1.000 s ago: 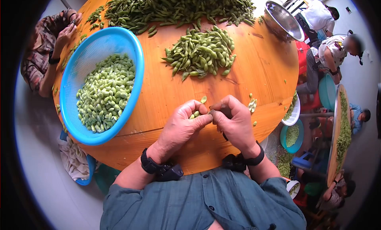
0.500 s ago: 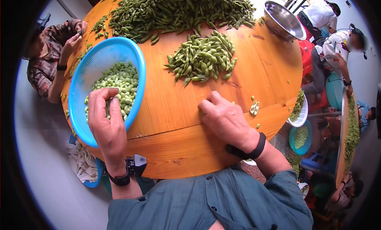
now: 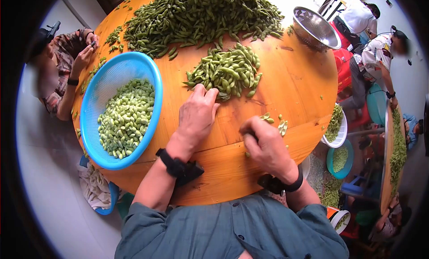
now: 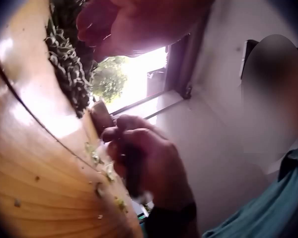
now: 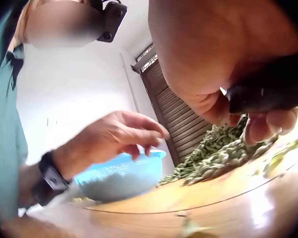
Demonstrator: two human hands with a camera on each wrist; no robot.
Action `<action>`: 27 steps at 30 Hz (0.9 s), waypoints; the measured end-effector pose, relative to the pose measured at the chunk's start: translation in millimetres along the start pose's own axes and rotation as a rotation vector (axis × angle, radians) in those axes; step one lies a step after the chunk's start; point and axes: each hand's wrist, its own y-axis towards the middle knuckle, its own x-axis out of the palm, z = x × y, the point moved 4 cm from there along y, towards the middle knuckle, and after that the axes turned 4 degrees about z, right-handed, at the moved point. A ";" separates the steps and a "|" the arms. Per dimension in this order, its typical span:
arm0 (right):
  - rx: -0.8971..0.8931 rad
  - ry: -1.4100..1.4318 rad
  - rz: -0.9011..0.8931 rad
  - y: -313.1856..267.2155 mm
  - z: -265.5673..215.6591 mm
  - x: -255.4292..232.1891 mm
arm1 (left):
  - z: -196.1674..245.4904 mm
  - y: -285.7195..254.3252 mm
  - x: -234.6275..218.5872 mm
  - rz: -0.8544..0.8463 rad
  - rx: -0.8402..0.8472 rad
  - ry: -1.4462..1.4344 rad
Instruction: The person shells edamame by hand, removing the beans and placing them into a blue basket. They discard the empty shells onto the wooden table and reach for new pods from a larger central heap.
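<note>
My left hand [image 3: 195,113] reaches to the near edge of a small pile of green soybean pods [image 3: 230,71], its fingertips right at the pods. The right wrist view shows that left hand [image 5: 119,133] with loosely bent fingers and no pod visible between them. My right hand [image 3: 267,145] hovers low over the table's near right part, fingers loosely curled. Split pod shells [image 3: 267,118] lie just beyond it. A black object [image 5: 268,87] shows beside the right palm. To the left, a blue colander [image 3: 156,118] contains many shelled green beans [image 3: 127,116].
A large heap of pods [image 3: 201,17] covers the table's far side. A metal colander [image 3: 315,28] stands at the far right. Loose beans and another shell [image 3: 283,127] lie on the wooden table [image 3: 295,80]. Another person [image 3: 62,71] sits at the left; others work at the right.
My left hand went from the bean pile to over the blue colander, then across to the pod pile. Shells now lie beyond my right hand, which has shifted slightly nearer and right.
</note>
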 end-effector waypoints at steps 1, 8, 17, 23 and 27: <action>-0.035 0.044 -0.014 -1.7 -1.1 3.9 | -5.3 2.0 7.4 -0.038 -0.055 0.011; -0.011 0.062 -0.010 -3.2 2.5 9.7 | -12.2 -12.8 -5.3 -0.033 -0.168 -0.301; 0.248 0.222 -0.043 5.8 8.5 20.3 | 5.1 -52.9 -9.9 -0.290 -0.811 -1.135; 0.455 0.438 -0.038 4.6 17.6 19.7 | 9.9 -63.0 -4.8 -0.298 -0.821 -1.223; 0.300 0.328 -0.025 4.6 16.2 18.8 | 11.2 -63.5 -2.9 -0.352 -0.835 -1.248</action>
